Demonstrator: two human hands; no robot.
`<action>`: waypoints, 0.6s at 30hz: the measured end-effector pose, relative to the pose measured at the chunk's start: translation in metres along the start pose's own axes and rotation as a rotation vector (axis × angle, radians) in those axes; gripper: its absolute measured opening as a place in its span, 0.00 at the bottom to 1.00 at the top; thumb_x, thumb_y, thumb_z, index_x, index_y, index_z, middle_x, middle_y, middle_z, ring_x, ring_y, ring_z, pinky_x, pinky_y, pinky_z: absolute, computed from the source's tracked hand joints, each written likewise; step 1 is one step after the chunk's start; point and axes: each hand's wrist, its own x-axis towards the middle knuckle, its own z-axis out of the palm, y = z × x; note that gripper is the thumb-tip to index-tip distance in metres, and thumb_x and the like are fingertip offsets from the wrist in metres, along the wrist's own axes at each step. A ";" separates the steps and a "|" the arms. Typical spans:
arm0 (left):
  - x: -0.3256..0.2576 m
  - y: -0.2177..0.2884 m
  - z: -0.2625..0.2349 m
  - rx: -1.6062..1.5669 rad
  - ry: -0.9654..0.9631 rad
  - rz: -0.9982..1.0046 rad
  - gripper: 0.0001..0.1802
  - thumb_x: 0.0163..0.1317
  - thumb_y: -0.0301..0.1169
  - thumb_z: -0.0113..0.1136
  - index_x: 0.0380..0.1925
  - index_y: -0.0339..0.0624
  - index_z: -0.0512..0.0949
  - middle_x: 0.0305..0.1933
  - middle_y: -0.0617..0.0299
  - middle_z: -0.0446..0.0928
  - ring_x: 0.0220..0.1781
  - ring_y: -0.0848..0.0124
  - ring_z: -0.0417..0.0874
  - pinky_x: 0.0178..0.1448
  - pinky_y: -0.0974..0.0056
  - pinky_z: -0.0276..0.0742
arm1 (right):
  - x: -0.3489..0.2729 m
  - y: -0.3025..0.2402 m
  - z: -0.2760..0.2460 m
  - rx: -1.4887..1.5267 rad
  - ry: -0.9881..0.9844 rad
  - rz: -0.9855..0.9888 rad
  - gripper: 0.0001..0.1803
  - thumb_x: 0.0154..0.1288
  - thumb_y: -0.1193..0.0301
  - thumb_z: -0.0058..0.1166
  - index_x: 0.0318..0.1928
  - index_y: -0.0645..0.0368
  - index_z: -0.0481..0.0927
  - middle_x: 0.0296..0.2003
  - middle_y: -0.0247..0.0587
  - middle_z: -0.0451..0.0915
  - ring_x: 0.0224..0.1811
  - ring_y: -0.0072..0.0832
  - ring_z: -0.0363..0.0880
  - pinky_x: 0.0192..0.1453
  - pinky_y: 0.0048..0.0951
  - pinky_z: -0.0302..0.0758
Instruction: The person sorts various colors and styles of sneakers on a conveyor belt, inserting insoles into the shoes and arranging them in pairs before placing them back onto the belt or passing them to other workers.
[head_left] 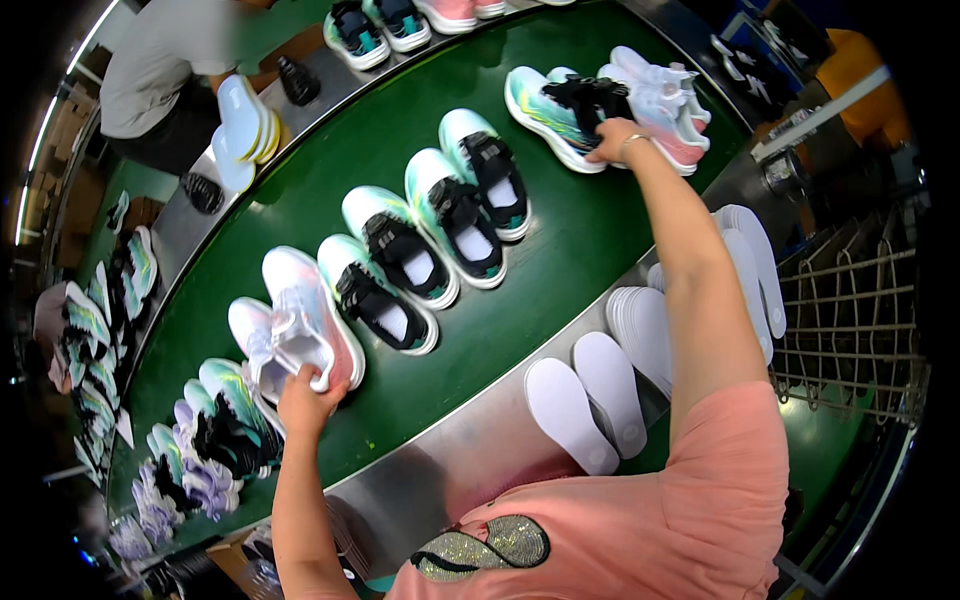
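At the left end of a row of sneakers, my left hand (312, 396) is closed on the heel of a white and pink sneaker (315, 300). A matching white sneaker (252, 335) lies against its left side. My right arm reaches far across the green belt (560, 260). There my right hand (617, 140) grips the black heel end of a mint and black sneaker (550, 115); its fingertips are partly hidden. Touching that shoe on the right is a white and pink pair (665, 105). Between my hands stand several mint and black sneakers (455, 215), toes pointing away.
White insoles (575, 410) and insole stacks (640, 330) lie on the metal ledge (440, 440) near me. A wire rack (850, 310) stands at the right. More sneakers (215, 440) crowd the left. Across the belt, a person (165, 75) is beside light blue insoles (243, 120).
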 end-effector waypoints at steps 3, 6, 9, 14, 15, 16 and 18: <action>-0.005 -0.007 0.004 -0.021 0.033 -0.027 0.26 0.33 0.51 0.65 0.29 0.46 0.72 0.29 0.54 0.72 0.32 0.57 0.74 0.34 0.58 0.70 | -0.008 -0.017 0.002 0.058 0.123 -0.213 0.28 0.41 0.49 0.58 0.42 0.50 0.76 0.44 0.40 0.73 0.49 0.37 0.69 0.53 0.34 0.66; -0.003 0.001 0.000 -0.037 -0.038 -0.059 0.27 0.33 0.49 0.65 0.31 0.44 0.73 0.30 0.53 0.72 0.33 0.56 0.75 0.36 0.58 0.70 | -0.025 0.011 -0.003 0.342 0.461 -0.361 0.21 0.46 0.52 0.54 0.37 0.52 0.77 0.38 0.43 0.75 0.42 0.38 0.72 0.46 0.35 0.68; -0.001 0.011 -0.001 -0.047 0.044 0.016 0.24 0.35 0.50 0.65 0.26 0.42 0.74 0.26 0.53 0.72 0.29 0.57 0.75 0.33 0.58 0.70 | -0.022 0.065 -0.010 0.331 1.025 -0.221 0.12 0.49 0.69 0.49 0.36 0.57 0.76 0.35 0.48 0.76 0.39 0.44 0.72 0.44 0.36 0.69; 0.012 0.059 0.008 -0.105 0.155 0.099 0.21 0.38 0.49 0.63 0.21 0.40 0.76 0.19 0.52 0.73 0.24 0.56 0.75 0.28 0.57 0.70 | 0.006 0.139 0.007 0.271 0.777 0.256 0.27 0.44 0.73 0.47 0.49 0.63 0.62 0.47 0.54 0.68 0.52 0.47 0.64 0.56 0.37 0.62; 0.015 0.068 0.006 -0.110 0.154 0.110 0.21 0.38 0.48 0.63 0.21 0.41 0.76 0.19 0.52 0.73 0.23 0.56 0.75 0.27 0.58 0.70 | 0.004 0.136 0.004 0.263 0.612 0.227 0.30 0.45 0.72 0.49 0.52 0.62 0.59 0.50 0.53 0.66 0.53 0.47 0.63 0.56 0.36 0.62; 0.019 0.078 0.006 -0.115 0.152 0.126 0.21 0.38 0.48 0.63 0.21 0.41 0.76 0.19 0.51 0.73 0.22 0.57 0.75 0.26 0.58 0.70 | 0.006 0.130 -0.001 0.300 0.368 0.335 0.32 0.47 0.68 0.49 0.55 0.59 0.57 0.53 0.50 0.63 0.55 0.45 0.60 0.57 0.37 0.62; 0.028 0.098 0.008 -0.124 0.153 0.142 0.20 0.40 0.48 0.62 0.22 0.42 0.77 0.19 0.51 0.73 0.22 0.57 0.76 0.26 0.58 0.70 | 0.012 0.129 0.013 0.195 0.371 0.432 0.29 0.52 0.62 0.48 0.55 0.52 0.58 0.54 0.41 0.63 0.60 0.38 0.55 0.56 0.45 0.61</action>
